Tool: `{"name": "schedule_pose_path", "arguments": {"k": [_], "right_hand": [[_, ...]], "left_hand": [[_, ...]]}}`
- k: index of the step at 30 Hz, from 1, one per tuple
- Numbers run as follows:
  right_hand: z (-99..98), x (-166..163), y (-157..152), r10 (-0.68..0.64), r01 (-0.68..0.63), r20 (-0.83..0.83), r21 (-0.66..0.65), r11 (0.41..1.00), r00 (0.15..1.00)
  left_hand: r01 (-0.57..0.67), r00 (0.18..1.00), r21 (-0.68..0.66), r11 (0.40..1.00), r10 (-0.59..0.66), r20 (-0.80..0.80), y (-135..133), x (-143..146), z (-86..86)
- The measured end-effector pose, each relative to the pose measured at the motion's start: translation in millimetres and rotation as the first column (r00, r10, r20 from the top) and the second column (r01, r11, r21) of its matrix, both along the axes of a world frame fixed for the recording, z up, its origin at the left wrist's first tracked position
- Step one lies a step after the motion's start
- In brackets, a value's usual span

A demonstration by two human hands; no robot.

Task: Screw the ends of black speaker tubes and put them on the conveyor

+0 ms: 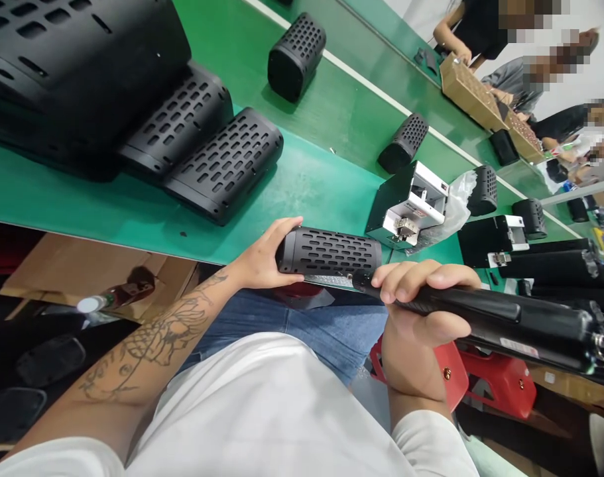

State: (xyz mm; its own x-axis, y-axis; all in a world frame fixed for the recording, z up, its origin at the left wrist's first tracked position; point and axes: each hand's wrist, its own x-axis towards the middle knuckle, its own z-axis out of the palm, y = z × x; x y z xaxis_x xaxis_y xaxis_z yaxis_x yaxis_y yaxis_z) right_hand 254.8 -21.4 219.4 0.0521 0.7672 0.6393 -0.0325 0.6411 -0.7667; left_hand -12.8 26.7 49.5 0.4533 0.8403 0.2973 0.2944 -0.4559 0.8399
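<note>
My left hand (264,258) is wrapped round the end of a black perforated housing (334,250), thumb and fingers on opposite sides. The housing lies along the front edge of the green bench. In my right hand (423,295) is a black electric screwdriver (510,318), held almost level with its tail to the right. Its nose end reaches the near right corner of the housing; whether the bit touches a screw there is hidden. Just beyond stands a black and white screw feeder (411,205) with a metal outlet facing me.
Several black housings are on the left of the green bench (311,175), and others line the conveyor (341,109). A clear plastic bag (453,209) lies against the feeder. A second feeder (495,242) stands farther right. Co-workers sit across by a cardboard box (473,96). A red stool (505,384) is below.
</note>
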Motion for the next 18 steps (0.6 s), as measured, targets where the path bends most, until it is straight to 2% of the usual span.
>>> {"name": "schedule_pose_path", "arguments": {"k": [7,12,18], "right_hand": [[-14.6,3,4,0.101,-0.101,0.010,-0.016,0.995,0.995],[-22.5,7,11,0.069,-0.066,0.045,-0.064,0.996,0.997],[-24.0,1,17,0.046,-0.044,0.029,-0.056,0.997,0.999]], "left_hand": [[0.014,1.000,0.037,0.999,-0.014,0.023,1,0,-2.8],[0.017,0.999,0.053,0.998,-0.020,0.044,1,-1,-2.1],[-0.005,1.000,0.018,1.000,0.005,0.011,1,0,-1.1]]}}
